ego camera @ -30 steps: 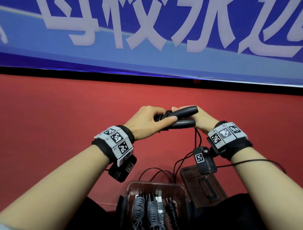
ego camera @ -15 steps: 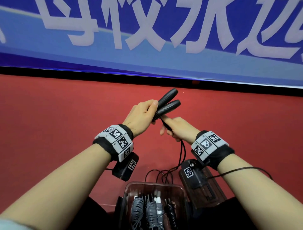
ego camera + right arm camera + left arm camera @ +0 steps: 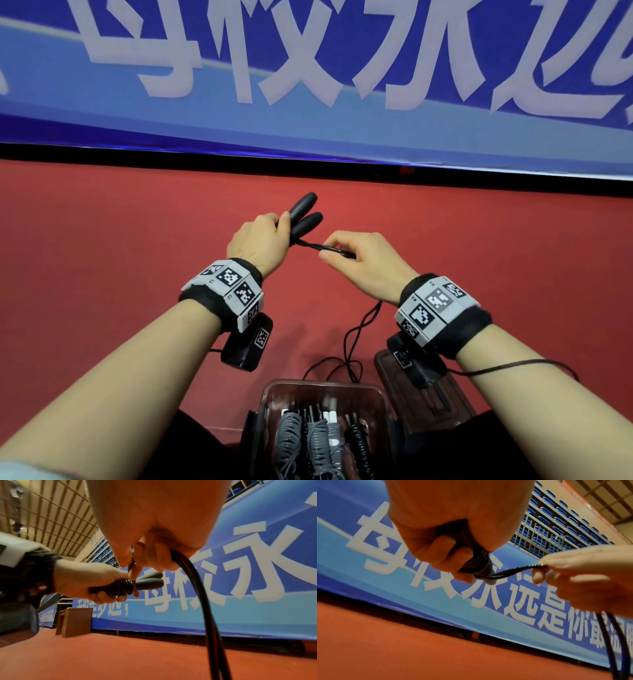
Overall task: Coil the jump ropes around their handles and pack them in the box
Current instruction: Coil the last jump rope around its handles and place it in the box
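While your left hand (image 3: 258, 245) grips the two black handles (image 3: 305, 217) of a jump rope side by side above the red floor (image 3: 102, 257), your right hand (image 3: 363, 262) pinches the doubled black rope (image 3: 310, 244) just beside them. Several turns already sit coiled round the handles (image 3: 122, 588); the slack runs under your right wrist and trails down toward the clear box (image 3: 270, 394). That box sits near your body, holding grey, white and black coiled ropes (image 3: 320, 442) standing side by side. A dark lid (image 3: 387, 370) lies just right of it. Behind, a blue banner (image 3: 308, 113) carries large white Chinese characters, among them "母校永远是你".
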A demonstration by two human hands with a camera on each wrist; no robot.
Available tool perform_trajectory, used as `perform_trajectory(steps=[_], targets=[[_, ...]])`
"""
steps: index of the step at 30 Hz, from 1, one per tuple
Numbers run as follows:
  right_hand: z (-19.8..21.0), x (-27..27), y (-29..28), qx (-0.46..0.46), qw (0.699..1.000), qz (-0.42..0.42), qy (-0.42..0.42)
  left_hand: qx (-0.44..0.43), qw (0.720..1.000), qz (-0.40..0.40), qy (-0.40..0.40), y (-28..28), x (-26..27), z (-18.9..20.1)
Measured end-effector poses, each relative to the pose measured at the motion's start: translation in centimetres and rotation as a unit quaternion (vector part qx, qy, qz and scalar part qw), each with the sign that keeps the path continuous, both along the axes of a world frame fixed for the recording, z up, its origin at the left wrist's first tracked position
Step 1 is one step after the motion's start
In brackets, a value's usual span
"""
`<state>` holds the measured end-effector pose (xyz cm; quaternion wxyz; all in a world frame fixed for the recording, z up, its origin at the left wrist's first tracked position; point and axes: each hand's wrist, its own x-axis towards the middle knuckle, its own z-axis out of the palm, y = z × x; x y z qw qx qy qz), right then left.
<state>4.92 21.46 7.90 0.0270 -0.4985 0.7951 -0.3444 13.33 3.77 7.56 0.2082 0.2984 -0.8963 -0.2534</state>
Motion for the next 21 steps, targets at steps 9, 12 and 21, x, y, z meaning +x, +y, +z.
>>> perform_trajectory(steps=[9,12,21], targets=[[1.3,0.0,0.3,-0.073,0.997,-0.02,-0.011,-0.135,0.982,-0.056,-0.124,1.4,0.5,0.7],[2.0,-0.2,0.4,-0.092,0.995,-0.034,-0.024,-0.122,0.97,-0.171,-0.12,1.7,0.9,0.6],[2.0,-2.1,1.3,-0.034,0.997,-0.059,-0.047,-0.1,0.945,-0.283,-0.13,2.9,1.3,0.4]])
